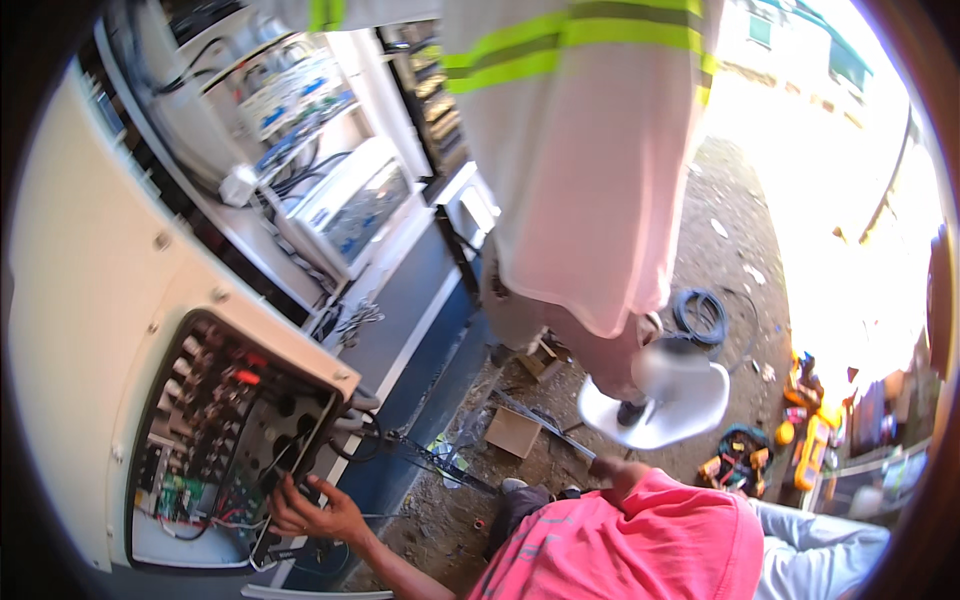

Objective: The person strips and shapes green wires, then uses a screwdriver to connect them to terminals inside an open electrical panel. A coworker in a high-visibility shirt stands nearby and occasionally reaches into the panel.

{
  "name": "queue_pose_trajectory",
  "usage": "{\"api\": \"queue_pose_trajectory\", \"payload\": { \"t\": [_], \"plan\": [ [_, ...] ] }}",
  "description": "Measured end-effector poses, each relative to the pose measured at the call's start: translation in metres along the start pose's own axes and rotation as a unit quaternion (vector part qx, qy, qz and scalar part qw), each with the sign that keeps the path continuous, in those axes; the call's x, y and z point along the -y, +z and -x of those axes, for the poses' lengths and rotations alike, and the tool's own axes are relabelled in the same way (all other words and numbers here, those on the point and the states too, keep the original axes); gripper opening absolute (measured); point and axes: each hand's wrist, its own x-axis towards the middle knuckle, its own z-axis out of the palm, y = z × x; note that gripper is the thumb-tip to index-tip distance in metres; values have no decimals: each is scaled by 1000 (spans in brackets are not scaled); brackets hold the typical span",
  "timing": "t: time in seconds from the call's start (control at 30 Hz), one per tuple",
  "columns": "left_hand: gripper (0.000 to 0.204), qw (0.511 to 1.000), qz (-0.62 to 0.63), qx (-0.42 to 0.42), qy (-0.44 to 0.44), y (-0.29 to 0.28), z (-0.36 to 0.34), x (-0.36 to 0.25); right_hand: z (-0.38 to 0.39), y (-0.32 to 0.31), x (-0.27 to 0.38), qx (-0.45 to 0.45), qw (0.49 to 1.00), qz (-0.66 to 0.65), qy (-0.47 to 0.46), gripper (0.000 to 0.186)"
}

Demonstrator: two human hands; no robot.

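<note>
Left hand (pixel 312 512) at the near right edge of the open electrical box (pixel 185 550), fingers bent, can't tell if they pinch anything; right hand out of view, state can't be told. Box sits just left of the hand, green circuit board (pixel 175 497) inside, pink shirt (pixel 620 550) to the right

A bright coral-pink cloth shirt (pixel 690 550), softly creased, fills 5 o'clock, with blurred grey-green printed markings (pixel 540 548) toward its 6 o'clock side. Pale blue, faded denim-like trousers (pixel 825 545) show at 4 o'clock. The left hand (pixel 310 512) and slim forearm (pixel 395 570), around 7 o'clock, are bare.
</note>
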Motion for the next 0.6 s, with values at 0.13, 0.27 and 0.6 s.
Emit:
{"api": "queue_pose_trajectory", "payload": {
  "t": [0.13, 0.27, 0.6],
  "plan": [
    [37, 1000, -18, -4, 17, 2, 3, 2, 25, -32, -71, 24, 997, -42, -56, 30],
    [37, 998, -29, -40, 31, 10, 2, 8, 80, -42, -98, -31, 987, -156, 10, 35],
    [37, 999, 20, -27, 15, 0, -2, -2, 154, 108, -96, -161, 949, -265, 49, 40]
  ]
}}
